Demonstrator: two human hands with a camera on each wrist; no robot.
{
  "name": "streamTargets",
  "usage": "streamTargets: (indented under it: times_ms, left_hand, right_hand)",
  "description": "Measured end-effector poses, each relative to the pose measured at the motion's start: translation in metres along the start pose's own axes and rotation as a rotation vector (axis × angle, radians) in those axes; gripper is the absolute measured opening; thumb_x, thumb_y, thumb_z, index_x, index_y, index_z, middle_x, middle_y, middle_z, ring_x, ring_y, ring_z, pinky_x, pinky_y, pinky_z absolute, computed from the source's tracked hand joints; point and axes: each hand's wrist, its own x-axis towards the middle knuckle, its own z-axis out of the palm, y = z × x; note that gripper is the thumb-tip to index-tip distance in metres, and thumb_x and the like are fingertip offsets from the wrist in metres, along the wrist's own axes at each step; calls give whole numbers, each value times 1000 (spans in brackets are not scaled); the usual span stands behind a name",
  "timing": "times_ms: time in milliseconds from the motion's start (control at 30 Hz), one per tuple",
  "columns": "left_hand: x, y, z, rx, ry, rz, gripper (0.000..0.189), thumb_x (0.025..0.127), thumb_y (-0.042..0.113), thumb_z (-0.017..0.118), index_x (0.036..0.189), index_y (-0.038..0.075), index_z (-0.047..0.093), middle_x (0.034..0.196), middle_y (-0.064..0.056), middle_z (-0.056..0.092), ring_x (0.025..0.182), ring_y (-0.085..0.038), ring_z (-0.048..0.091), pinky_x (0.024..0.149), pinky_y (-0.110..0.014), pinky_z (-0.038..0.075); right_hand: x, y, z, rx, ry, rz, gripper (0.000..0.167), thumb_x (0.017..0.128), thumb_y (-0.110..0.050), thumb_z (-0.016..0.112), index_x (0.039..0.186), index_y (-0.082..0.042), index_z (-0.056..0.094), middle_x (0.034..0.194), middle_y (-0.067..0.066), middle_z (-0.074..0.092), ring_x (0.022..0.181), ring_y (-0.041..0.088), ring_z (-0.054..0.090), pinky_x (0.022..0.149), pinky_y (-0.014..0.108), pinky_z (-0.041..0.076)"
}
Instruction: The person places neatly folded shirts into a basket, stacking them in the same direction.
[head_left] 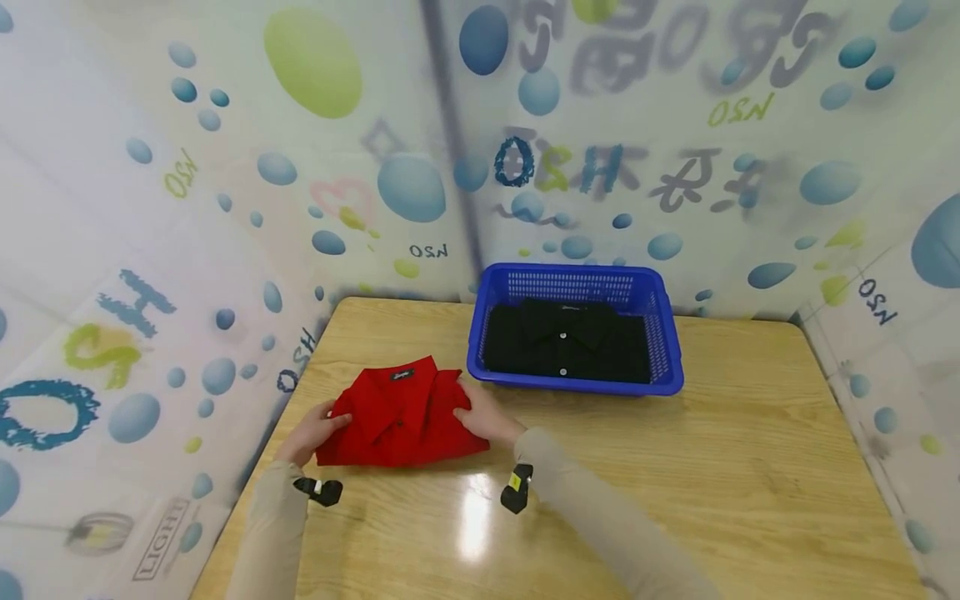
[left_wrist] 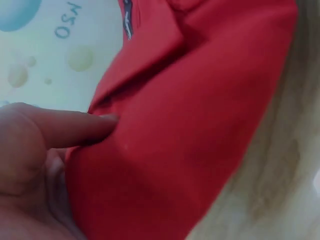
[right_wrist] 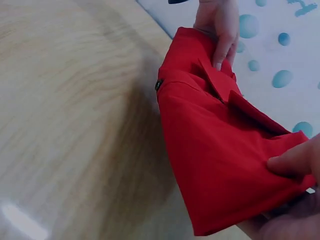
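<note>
A folded red shirt (head_left: 397, 417) with a collar, a dark neck label and a dark button is held between both hands over the left part of the table. My left hand (head_left: 313, 429) grips its left side; in the left wrist view the thumb (left_wrist: 82, 127) presses on top of the cloth, with the other fingers mostly hidden beneath. At the shirt's right side my right hand (head_left: 483, 408) pinches the fabric, thumb (right_wrist: 292, 162) above and fingers under it. In the right wrist view the shirt's near edge stands off the wood, a shadow below it.
A blue plastic basket (head_left: 577, 385) stands at the back of the wooden table (head_left: 720, 467), close to the patterned wall. Inside lies a folded black shirt (head_left: 562, 342) with white buttons. Patterned walls (head_left: 225, 208) border the table at left, back and right.
</note>
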Motion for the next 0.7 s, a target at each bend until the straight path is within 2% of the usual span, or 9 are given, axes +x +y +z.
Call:
streamTargets:
  times_ms: [133, 233, 367, 500, 700]
  left_hand:
    - [-2, 12, -1, -42, 31, 54, 49, 100, 14, 52, 138, -11, 35, 125, -31, 51, 96, -26, 62, 83, -36, 51]
    - [-1, 22, 0, -92, 73, 46, 54, 99, 18, 55, 140, -8, 31, 129, -32, 49, 95, -27, 64, 82, -36, 53]
    - [3, 39, 2, -204, 118, 49, 49, 97, 20, 61, 131, -5, 36, 112, -22, 59, 80, -20, 67, 73, -30, 55]
    - [4, 54, 4, -299, 88, 71, 56, 95, 22, 63, 137, -4, 36, 106, -10, 62, 79, -16, 68, 74, -30, 56]
    - [7, 72, 12, -356, 13, 131, 68, 95, 22, 64, 148, 2, 27, 122, -16, 58, 91, -19, 68, 80, -33, 55]
  right_hand:
    - [-1, -3, -17, -55, 44, -58, 55, 94, -3, 55, 142, 13, 33, 145, 27, 37, 135, 38, 34, 110, 47, 28]
    - [-4, -6, -28, -28, 74, -76, 55, 93, -2, 56, 141, 14, 33, 144, 28, 39, 133, 39, 37, 109, 47, 29]
    - [-9, -8, -46, 42, 104, -84, 56, 93, 1, 53, 143, 14, 30, 144, 27, 39, 132, 38, 38, 109, 47, 30]
    - [-16, -9, -63, 61, 134, -97, 57, 93, 3, 51, 143, 15, 27, 145, 28, 36, 134, 38, 36, 110, 47, 27]
    - [-28, -10, -87, 81, 165, -80, 59, 93, 3, 51, 144, 15, 25, 147, 28, 34, 135, 38, 33, 111, 48, 25]
